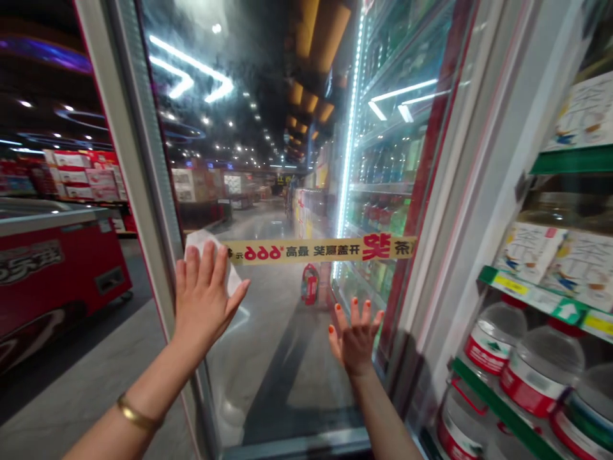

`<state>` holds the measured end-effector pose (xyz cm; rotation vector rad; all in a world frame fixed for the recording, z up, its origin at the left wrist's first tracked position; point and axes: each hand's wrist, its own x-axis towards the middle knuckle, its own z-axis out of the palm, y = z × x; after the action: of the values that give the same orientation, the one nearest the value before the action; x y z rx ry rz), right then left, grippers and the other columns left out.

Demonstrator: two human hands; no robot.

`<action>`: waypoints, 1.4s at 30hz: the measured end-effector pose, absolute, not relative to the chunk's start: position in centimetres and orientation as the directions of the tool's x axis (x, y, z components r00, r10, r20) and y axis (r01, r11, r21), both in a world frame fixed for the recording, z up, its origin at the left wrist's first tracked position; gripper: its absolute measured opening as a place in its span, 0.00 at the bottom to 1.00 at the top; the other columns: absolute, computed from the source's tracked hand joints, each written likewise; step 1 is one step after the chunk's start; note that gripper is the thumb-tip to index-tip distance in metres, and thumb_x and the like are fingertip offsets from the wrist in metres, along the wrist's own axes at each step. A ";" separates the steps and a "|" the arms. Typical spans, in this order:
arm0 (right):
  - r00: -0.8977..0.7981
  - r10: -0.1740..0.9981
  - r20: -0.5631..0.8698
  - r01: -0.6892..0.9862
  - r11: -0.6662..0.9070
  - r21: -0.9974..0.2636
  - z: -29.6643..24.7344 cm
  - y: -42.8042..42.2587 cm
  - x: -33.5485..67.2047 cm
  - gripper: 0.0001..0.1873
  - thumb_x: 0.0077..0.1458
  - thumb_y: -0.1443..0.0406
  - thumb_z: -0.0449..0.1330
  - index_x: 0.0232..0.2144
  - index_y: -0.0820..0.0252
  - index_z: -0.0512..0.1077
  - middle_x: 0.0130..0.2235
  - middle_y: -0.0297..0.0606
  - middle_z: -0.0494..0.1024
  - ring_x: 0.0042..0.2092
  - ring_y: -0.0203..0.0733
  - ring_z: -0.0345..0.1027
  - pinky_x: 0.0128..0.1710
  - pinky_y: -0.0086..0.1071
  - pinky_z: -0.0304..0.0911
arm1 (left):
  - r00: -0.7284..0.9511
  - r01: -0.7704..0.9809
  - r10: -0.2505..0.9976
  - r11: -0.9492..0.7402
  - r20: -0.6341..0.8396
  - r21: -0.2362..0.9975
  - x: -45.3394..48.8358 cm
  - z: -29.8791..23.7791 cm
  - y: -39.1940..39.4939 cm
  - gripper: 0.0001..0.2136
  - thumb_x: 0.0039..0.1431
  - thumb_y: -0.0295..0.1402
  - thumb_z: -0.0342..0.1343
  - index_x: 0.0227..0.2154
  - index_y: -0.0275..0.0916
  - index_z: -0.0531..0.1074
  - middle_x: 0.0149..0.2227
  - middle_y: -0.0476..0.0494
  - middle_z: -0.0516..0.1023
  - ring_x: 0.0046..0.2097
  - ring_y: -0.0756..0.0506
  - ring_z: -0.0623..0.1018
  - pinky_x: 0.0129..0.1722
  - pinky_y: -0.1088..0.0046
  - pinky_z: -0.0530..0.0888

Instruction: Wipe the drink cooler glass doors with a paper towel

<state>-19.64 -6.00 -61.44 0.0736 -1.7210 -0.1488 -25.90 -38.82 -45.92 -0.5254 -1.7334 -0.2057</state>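
Observation:
A framed glass door stands in front of me, with a yellow strip of mirrored red and black print across it. Under my left hand a white wipe is pressed flat on the glass, close to the door's left frame. Its edges stick out above the fingers and beside the thumb; I cannot tell if it is paper or cloth. My right hand holds nothing. Its fingers are spread over the lower right of the glass, below the strip.
To the right, shelves hold large water bottles with red and white labels and white boxed packs. A red chest freezer stands left of the door frame. Stacked cartons are behind it. Lit shelves show in the glass.

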 end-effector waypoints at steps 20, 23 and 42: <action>-0.036 0.162 0.986 0.015 0.987 -0.162 -62.4 -6.5 -21.7 0.46 0.71 0.66 0.54 0.81 0.66 0.37 0.82 0.65 0.42 0.82 0.68 0.37 0.73 0.79 0.49 | 0.119 0.533 0.726 0.529 0.677 -0.660 -26.0 -43.2 -21.8 0.36 0.77 0.54 0.47 0.80 0.49 0.46 0.81 0.49 0.50 0.83 0.42 0.43 0.83 0.52 0.37; -0.039 0.214 0.976 0.012 0.977 -0.213 -62.8 -6.5 -21.8 0.44 0.73 0.65 0.51 0.81 0.68 0.36 0.81 0.67 0.41 0.82 0.70 0.36 0.71 0.81 0.52 | 0.271 0.505 0.871 0.234 0.410 -0.831 -26.2 -46.2 -23.5 0.31 0.76 0.53 0.48 0.77 0.53 0.57 0.81 0.59 0.51 0.83 0.48 0.41 0.83 0.60 0.37; -0.052 0.196 0.979 -0.101 0.974 -0.201 -64.4 -6.0 -20.8 0.45 0.76 0.47 0.38 0.81 0.69 0.36 0.82 0.66 0.34 0.82 0.75 0.26 0.69 0.78 0.57 | 0.146 0.597 0.803 0.394 0.577 -0.699 -25.8 -41.9 -24.1 0.32 0.77 0.50 0.47 0.79 0.52 0.52 0.81 0.56 0.51 0.83 0.48 0.38 0.82 0.58 0.34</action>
<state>-20.77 -5.99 -64.40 -0.0739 -1.6050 0.2421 -25.77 -24.14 -41.92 -1.2942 -1.5437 0.2333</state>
